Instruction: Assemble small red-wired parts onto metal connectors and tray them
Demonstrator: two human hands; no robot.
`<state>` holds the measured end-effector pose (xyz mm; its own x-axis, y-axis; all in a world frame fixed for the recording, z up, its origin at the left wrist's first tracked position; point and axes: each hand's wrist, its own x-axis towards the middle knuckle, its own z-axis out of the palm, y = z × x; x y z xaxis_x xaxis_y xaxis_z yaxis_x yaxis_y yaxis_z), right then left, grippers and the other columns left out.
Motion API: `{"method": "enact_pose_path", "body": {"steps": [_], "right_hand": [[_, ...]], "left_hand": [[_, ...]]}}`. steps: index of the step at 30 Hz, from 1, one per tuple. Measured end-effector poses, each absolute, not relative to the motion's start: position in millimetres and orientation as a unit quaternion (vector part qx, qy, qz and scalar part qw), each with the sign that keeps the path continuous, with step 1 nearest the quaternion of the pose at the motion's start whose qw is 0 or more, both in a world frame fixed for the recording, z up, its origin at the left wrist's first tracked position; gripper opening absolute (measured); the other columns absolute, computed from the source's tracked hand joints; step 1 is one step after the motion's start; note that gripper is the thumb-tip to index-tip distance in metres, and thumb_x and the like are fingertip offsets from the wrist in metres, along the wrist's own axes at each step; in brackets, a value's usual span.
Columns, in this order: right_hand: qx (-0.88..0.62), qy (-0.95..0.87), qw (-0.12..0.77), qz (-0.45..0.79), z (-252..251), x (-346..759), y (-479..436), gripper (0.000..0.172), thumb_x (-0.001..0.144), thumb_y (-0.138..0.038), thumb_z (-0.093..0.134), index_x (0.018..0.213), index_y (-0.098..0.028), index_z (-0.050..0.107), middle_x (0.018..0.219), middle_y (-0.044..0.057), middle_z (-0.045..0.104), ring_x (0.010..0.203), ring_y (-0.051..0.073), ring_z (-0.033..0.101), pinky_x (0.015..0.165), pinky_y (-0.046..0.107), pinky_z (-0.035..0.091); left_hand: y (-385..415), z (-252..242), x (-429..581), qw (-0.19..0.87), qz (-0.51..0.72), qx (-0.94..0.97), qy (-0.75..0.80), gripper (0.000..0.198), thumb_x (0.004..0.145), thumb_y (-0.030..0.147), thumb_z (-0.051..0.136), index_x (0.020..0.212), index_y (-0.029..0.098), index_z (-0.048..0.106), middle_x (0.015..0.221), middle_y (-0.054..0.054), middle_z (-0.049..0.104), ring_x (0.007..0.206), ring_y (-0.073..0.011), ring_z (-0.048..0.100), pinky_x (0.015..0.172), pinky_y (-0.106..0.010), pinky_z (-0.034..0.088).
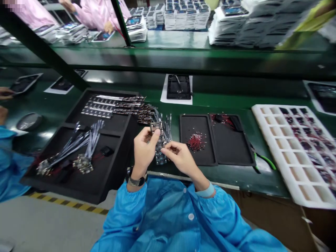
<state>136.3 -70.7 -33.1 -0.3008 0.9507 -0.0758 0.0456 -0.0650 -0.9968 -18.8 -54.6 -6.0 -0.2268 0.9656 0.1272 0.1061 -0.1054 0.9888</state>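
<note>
My left hand (145, 147) is closed around the upper part of a small printed circuit board strip (156, 125), thumb on its face. At the lower end of the strip, my right hand (178, 155) pinches with thumb and fingertips; the exact contact is partly hidden by the fingers. Beneath the hands lie more circuit boards (161, 158) on the green bench. Ribbon-like flex cables (167, 126) stick out just behind them. Close to my right hand, a black tray (198, 120) holds a pile of small red-wired parts (196, 141).
Left stands a black divided box (110, 157) with board strips (99, 106) and cabled boards (84, 162). Right are a second black tray (232, 147), green-handled pliers (266, 161) and a white foam tray (286, 154). A device housing (179, 87) lies behind. A co-worker's blue sleeve (12, 161) is at left.
</note>
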Motion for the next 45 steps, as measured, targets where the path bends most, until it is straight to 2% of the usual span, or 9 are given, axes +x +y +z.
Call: {"method": "enact_pose_path", "body": {"steps": [4, 7, 17, 23, 26, 30, 35, 41, 45], "right_hand": [[-0.412, -0.693, 0.388, 0.447, -22.0, 144.9, -61.3, 0.022, 0.099, -0.037, 0.069, 0.086, -0.020, 0.071, 0.086, 0.005, 0.066, 0.078, 0.019, 0.058, 0.073, 0.032, 0.044], [-0.348, -0.759, 0.381, 0.397, -12.7, 145.1, -57.5, 0.017, 0.101, -0.032, 0.067, 0.089, -0.021, 0.072, 0.092, 0.007, 0.069, 0.090, 0.022, 0.062, 0.084, 0.036, 0.047], [-0.239, -0.863, 0.267, 0.356, 32.6, 110.4, -29.6, 0.022, 0.104, -0.038, 0.063, 0.098, -0.021, 0.075, 0.095, 0.007, 0.073, 0.094, 0.022, 0.061, 0.086, 0.036, 0.045], [-0.294, -0.805, 0.285, 0.429, 20.9, 95.5, -10.9, 0.023, 0.104, -0.037, 0.059, 0.095, -0.021, 0.072, 0.089, 0.004, 0.074, 0.083, 0.020, 0.064, 0.076, 0.033, 0.046], [-0.328, -0.766, 0.319, 0.450, 17.9, 95.9, -16.2, 0.022, 0.103, -0.039, 0.059, 0.105, -0.021, 0.072, 0.092, 0.004, 0.075, 0.079, 0.020, 0.065, 0.072, 0.033, 0.047], [-0.367, -0.771, 0.457, 0.249, 41.0, 119.5, -29.5, 0.015, 0.103, -0.032, 0.061, 0.110, -0.023, 0.070, 0.102, 0.008, 0.073, 0.097, 0.026, 0.063, 0.090, 0.042, 0.048], [-0.309, -0.887, 0.335, 0.071, 73.8, 146.7, -53.8, 0.022, 0.103, -0.040, 0.063, 0.111, -0.021, 0.070, 0.115, 0.014, 0.072, 0.115, 0.033, 0.057, 0.099, 0.050, 0.038], [-0.308, -0.905, 0.232, 0.180, 62.0, 158.0, -65.0, 0.023, 0.109, -0.030, 0.054, 0.092, -0.018, 0.064, 0.083, 0.005, 0.071, 0.075, 0.019, 0.060, 0.078, 0.036, 0.037], [-0.369, -0.817, 0.324, 0.302, 62.3, 176.4, -73.2, 0.018, 0.105, -0.029, 0.061, 0.089, -0.020, 0.063, 0.085, 0.002, 0.072, 0.077, 0.017, 0.063, 0.076, 0.031, 0.041]], "left_hand": [[-60.7, -9.6, -28.9, 0.492, 0.584, 0.412, 0.496, 0.038, 0.088, 0.036, 0.081, 0.120, 0.022, 0.067, 0.121, -0.008, 0.074, 0.114, -0.0195, 0.069, 0.100, -0.029, 0.052], [-74.7, -5.7, -42.6, 0.590, 0.561, 0.366, 0.451, 0.049, 0.087, 0.035, 0.083, 0.130, 0.020, 0.066, 0.125, -0.013, 0.075, 0.117, -0.0243, 0.071, 0.106, -0.037, 0.053], [-135.5, 78.9, -115.7, 0.364, 0.637, 0.393, 0.555, 0.015, 0.084, 0.030, 0.084, 0.094, 0.020, 0.083, 0.105, -0.010, 0.079, 0.094, -0.0251, 0.075, 0.090, -0.040, 0.062], [-96.9, 87.5, -160.4, 0.356, 0.669, 0.333, 0.561, 0.038, 0.070, 0.030, 0.091, 0.103, 0.015, 0.079, 0.076, -0.004, 0.071, 0.069, -0.0159, 0.068, 0.067, -0.028, 0.057], [-81.1, 78.9, -150.3, 0.410, 0.590, 0.384, 0.580, 0.043, 0.067, 0.029, 0.091, 0.105, 0.016, 0.077, 0.073, -0.004, 0.071, 0.065, -0.0184, 0.068, 0.061, -0.028, 0.054], [-70.6, 78.4, -125.1, 0.420, 0.329, 0.624, 0.570, 0.017, 0.073, 0.026, 0.087, 0.086, 0.019, 0.079, 0.074, -0.005, 0.074, 0.066, -0.0216, 0.068, 0.061, -0.028, 0.049], [-61.5, 80.5, -93.2, 0.322, 0.155, 0.799, 0.484, 0.016, 0.079, 0.024, 0.081, 0.067, 0.024, 0.071, 0.060, -0.001, 0.067, 0.053, -0.0194, 0.058, 0.053, -0.028, 0.032], [-64.9, 80.9, -73.8, 0.339, 0.133, 0.818, 0.444, 0.014, 0.083, 0.034, 0.080, 0.096, 0.030, 0.077, 0.077, -0.001, 0.077, 0.066, -0.0228, 0.069, 0.060, -0.028, 0.044], [-93.1, 94.2, -69.6, 0.192, 0.308, 0.774, 0.519, 0.045, 0.083, 0.050, 0.078, 0.126, 0.040, 0.073, 0.120, 0.002, 0.078, 0.107, -0.0323, 0.072, 0.100, -0.047, 0.053]]}}
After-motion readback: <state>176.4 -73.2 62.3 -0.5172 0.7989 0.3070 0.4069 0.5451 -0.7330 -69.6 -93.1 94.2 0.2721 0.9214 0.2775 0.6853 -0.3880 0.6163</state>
